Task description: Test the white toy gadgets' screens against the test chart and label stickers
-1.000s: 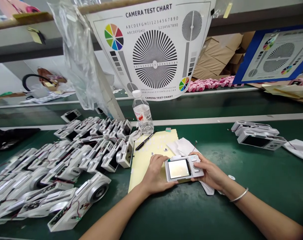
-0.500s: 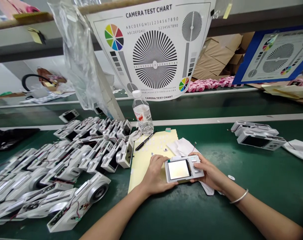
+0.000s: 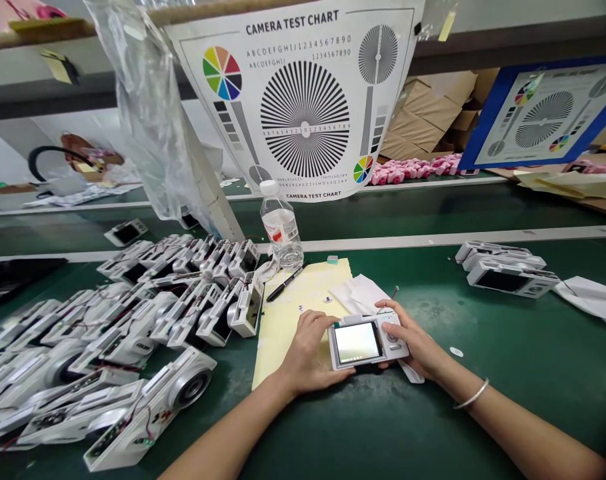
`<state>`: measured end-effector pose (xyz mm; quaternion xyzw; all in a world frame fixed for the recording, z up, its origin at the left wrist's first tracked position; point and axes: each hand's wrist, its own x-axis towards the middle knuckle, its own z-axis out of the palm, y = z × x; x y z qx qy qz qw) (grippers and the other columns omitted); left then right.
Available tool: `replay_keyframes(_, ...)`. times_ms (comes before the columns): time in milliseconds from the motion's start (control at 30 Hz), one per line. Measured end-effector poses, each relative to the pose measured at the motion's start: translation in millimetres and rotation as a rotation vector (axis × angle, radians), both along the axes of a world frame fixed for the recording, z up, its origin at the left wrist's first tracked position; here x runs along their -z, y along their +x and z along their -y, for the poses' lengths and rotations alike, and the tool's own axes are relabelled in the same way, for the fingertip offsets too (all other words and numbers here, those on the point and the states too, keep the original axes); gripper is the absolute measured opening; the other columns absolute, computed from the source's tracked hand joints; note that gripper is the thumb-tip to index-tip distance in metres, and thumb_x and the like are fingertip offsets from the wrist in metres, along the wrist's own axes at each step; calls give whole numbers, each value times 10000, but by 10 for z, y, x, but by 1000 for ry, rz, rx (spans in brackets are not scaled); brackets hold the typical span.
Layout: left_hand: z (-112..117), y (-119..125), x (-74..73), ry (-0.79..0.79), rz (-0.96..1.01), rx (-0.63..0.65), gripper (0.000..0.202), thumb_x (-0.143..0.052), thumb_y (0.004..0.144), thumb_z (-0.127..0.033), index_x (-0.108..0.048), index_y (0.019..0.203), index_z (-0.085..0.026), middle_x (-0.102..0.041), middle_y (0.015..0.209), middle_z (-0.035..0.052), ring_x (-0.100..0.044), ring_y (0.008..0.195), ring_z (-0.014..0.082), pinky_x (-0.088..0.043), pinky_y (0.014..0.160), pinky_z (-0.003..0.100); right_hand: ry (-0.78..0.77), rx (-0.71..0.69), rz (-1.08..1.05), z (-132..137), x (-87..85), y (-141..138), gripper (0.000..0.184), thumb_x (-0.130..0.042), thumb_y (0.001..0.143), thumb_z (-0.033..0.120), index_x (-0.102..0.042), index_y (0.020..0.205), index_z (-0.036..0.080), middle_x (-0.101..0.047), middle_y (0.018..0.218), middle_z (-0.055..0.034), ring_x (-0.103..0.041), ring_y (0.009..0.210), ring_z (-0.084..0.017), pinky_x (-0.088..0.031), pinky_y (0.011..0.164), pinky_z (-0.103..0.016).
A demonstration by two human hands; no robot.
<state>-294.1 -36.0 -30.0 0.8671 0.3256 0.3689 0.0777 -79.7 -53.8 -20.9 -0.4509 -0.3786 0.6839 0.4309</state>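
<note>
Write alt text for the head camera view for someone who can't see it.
The left hand and right hand hold a white camera with its screen lit, beside a yellow sheet on a green bench. Rows of similar cameras lie to the left, and a test chart hangs behind.

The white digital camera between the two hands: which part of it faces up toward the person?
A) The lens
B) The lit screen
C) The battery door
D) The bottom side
B: the white digital camera lies with its lit screen upward, held by the left hand and right hand.
</note>
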Motion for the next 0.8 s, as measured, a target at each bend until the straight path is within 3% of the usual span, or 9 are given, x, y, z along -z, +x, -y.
replay_keyframes(800,2,8,8,44,32,0,623,-713,584,-445,-454,1085,-181,-574,938,94,-533,872,258,-457,795,447,-16,-21,-46,4,7,18,486,-607,670,355,-356,1081,295,-595,751,33,-599,590,-165,-518,415,-278)
